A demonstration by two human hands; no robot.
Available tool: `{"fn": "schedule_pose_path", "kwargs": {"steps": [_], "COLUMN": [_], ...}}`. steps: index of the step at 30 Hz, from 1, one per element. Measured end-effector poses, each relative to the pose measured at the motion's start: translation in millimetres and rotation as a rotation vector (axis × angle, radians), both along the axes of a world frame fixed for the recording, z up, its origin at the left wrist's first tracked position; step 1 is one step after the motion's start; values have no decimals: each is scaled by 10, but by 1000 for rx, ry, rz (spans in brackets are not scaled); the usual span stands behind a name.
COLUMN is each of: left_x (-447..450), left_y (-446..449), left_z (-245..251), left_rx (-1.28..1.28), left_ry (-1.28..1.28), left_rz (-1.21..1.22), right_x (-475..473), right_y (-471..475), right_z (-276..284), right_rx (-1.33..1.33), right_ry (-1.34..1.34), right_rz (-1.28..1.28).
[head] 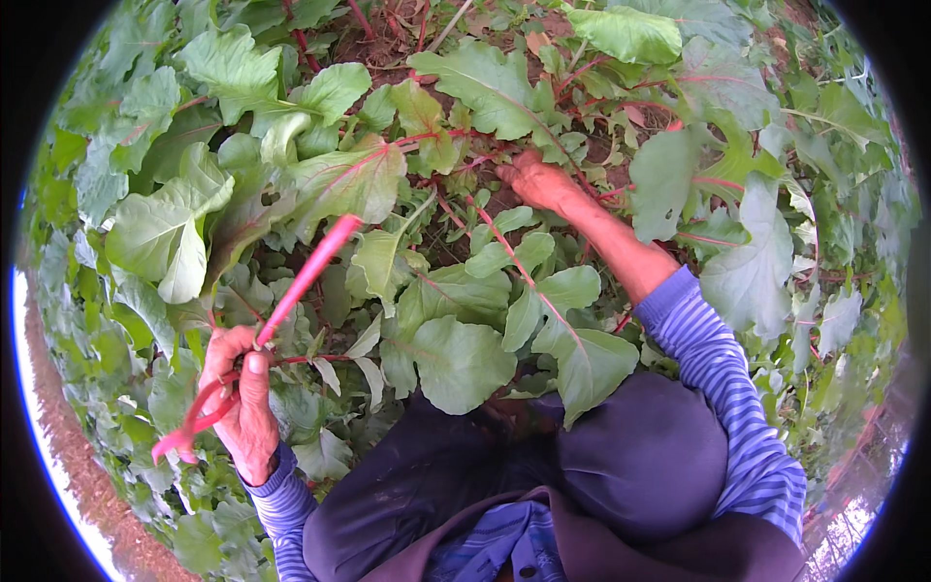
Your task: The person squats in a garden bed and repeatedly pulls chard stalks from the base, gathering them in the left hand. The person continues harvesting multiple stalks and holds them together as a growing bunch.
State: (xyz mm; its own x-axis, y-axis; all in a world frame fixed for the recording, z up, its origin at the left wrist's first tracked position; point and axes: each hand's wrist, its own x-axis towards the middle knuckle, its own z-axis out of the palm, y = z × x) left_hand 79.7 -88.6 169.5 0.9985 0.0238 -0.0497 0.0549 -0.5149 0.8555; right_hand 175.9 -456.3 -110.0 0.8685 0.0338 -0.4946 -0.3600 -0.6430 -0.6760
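My left hand [244,407] is raised at the lower left, thumb and fingers pinched on a glossy pink-red strand [309,276]. One straight length juts up and to the right from the grip, while looped and forked ends hang out on the left. Whether it is ribbon or plant stalk I cannot tell. My right hand [538,182] reaches down among red stems [451,134] near the base of a leafy plant with red-veined leaves [349,178]. Leaves and shade hide its fingertips, so their grip does not show.
Dense broad green leaves [465,356] surround me, some spread against my dark-trousered knees [644,451]. Brown soil [371,51] shows between stems at the top. A bare earth strip [94,495] runs along the lower left edge. Large leaves [749,254] stand beside my right forearm.
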Motion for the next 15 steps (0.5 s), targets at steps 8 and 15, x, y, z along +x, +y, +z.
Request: {"fn": "schedule_pose_path", "kwargs": {"steps": [8, 15], "left_x": [34, 51], "left_y": [-60, -40], "left_z": [-134, -219], "left_rx": [-63, -72], "left_ry": [49, 122], "left_rz": [60, -1], "right_x": [-132, 94], "right_y": [331, 329], "right_z": [-71, 212], "right_rx": [44, -157], "right_ry": [-262, -297], "right_rz": [178, 421]}}
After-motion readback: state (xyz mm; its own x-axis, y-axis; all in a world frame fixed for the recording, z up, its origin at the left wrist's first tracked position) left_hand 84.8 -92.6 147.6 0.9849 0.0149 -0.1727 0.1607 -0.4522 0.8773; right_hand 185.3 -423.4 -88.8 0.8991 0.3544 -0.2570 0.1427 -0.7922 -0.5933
